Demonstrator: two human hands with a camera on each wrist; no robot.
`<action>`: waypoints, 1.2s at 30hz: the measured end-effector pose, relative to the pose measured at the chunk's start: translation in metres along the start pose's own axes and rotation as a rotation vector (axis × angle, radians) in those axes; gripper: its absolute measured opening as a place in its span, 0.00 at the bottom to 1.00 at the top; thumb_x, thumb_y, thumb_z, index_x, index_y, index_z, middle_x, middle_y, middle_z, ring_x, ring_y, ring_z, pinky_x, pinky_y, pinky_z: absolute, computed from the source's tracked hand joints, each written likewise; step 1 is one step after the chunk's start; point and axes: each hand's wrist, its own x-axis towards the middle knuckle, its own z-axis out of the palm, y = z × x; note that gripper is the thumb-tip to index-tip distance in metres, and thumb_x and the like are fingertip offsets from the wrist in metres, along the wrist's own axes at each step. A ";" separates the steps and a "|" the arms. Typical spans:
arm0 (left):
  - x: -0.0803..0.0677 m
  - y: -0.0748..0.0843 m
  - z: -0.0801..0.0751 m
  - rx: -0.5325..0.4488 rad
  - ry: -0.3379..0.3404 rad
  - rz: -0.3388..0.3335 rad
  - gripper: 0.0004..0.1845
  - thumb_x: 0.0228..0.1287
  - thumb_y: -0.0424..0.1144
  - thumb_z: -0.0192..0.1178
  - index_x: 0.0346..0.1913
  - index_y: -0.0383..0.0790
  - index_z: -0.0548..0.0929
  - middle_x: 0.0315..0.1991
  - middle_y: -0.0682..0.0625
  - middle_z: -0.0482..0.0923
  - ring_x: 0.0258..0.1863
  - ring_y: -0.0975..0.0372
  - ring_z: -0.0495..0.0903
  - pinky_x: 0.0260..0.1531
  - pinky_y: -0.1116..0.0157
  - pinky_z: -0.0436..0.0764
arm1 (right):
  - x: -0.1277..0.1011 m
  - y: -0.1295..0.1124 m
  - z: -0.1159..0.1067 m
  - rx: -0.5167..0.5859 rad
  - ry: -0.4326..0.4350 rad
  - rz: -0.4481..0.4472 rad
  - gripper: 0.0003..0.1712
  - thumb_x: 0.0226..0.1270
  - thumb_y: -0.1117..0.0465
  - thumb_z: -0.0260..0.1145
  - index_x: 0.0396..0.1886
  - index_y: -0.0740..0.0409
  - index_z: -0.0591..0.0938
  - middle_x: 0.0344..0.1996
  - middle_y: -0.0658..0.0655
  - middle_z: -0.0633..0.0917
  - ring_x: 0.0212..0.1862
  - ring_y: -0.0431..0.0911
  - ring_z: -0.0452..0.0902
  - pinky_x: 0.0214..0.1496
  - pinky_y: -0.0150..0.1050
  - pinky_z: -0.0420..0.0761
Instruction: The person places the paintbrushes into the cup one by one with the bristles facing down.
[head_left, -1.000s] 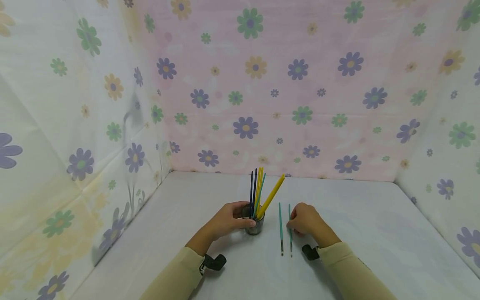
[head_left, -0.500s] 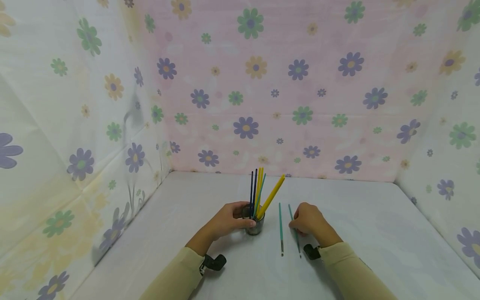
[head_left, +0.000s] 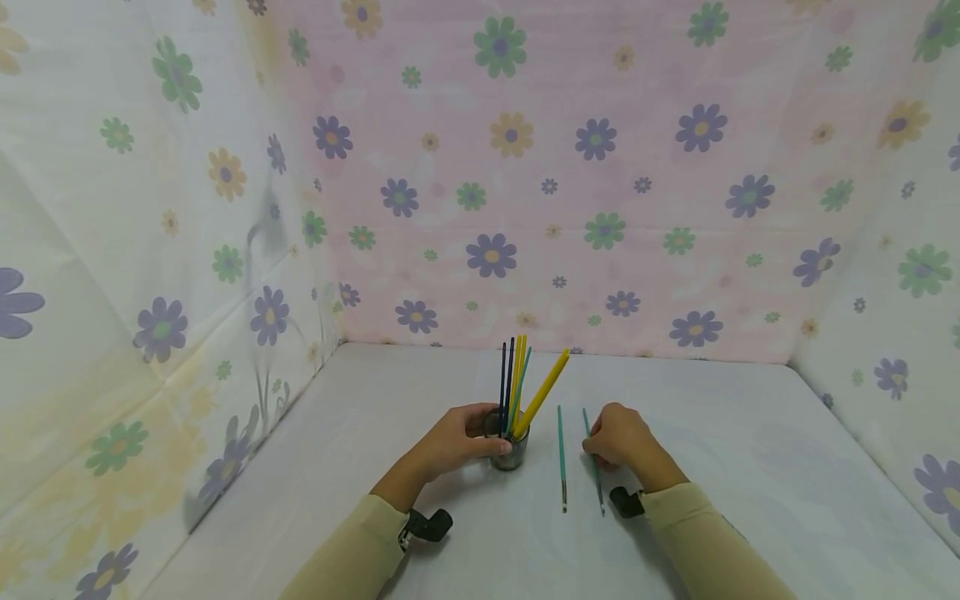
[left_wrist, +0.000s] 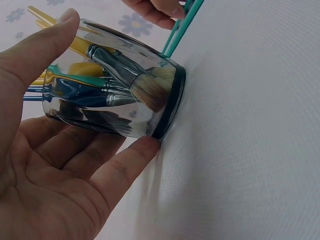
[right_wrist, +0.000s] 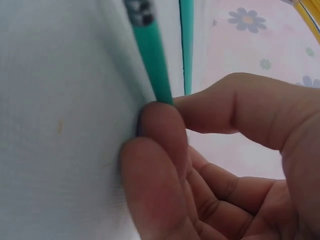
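The slim teal-handled paintbrush (head_left: 592, 458) nearer the right hand (head_left: 617, 437) is now seen angled on the white cloth-covered counter (head_left: 750, 467), where a second ago it lay straight and parallel to its twin; its far end has been swung a little to the right and its bristle end has been shifted further from the other teal paintbrush (head_left: 561, 457), which has been left untouched where it was; in the right wrist view the handle (right_wrist: 152, 60) is pinched between the thumb and the curled fingers (right_wrist: 160, 135), with the handle pressed close to the cloth, so it is judged that the brush has been gripped and turned but not yet lifted clear; the small clear glass cup (head_left: 510, 448) packed with yellow, blue and teal brushes (head_left: 525, 387) is held just as before by the left hand (head_left: 457, 440), whose thumb and fingers (left_wrist: 125, 165) are wrapped round the glass wall (left_wrist: 115, 95), steadying it upright on the counter; bristles are seen pressed against the inside of the glass in the left wrist view; the pinched brush lies just to the right of the cup, near but apart from it, with the second teal brush between them; from this it is judged that one loose brush is being picked up while the cup is kept ready beside it, and one more brush remains on the cloth.
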 end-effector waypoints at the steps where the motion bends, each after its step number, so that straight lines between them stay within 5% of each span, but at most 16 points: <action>1: 0.000 0.000 0.000 0.000 0.000 -0.001 0.46 0.56 0.58 0.77 0.75 0.46 0.72 0.64 0.52 0.82 0.64 0.58 0.80 0.68 0.50 0.77 | 0.000 0.000 0.000 0.010 0.002 0.001 0.11 0.64 0.60 0.74 0.34 0.61 0.82 0.23 0.57 0.84 0.25 0.45 0.82 0.27 0.34 0.82; 20: 0.000 -0.001 0.000 -0.007 0.004 0.000 0.45 0.58 0.56 0.77 0.75 0.44 0.71 0.64 0.50 0.81 0.63 0.57 0.80 0.67 0.51 0.78 | -0.001 -0.004 -0.003 0.283 0.056 -0.063 0.17 0.65 0.59 0.73 0.46 0.65 0.80 0.33 0.59 0.85 0.28 0.47 0.83 0.29 0.38 0.87; 36: 0.001 -0.003 -0.001 0.016 -0.004 0.016 0.45 0.58 0.58 0.76 0.75 0.46 0.71 0.65 0.51 0.81 0.64 0.58 0.80 0.67 0.51 0.78 | -0.014 -0.022 -0.010 0.331 0.089 -0.124 0.20 0.68 0.59 0.70 0.54 0.65 0.78 0.34 0.58 0.86 0.26 0.46 0.84 0.30 0.37 0.88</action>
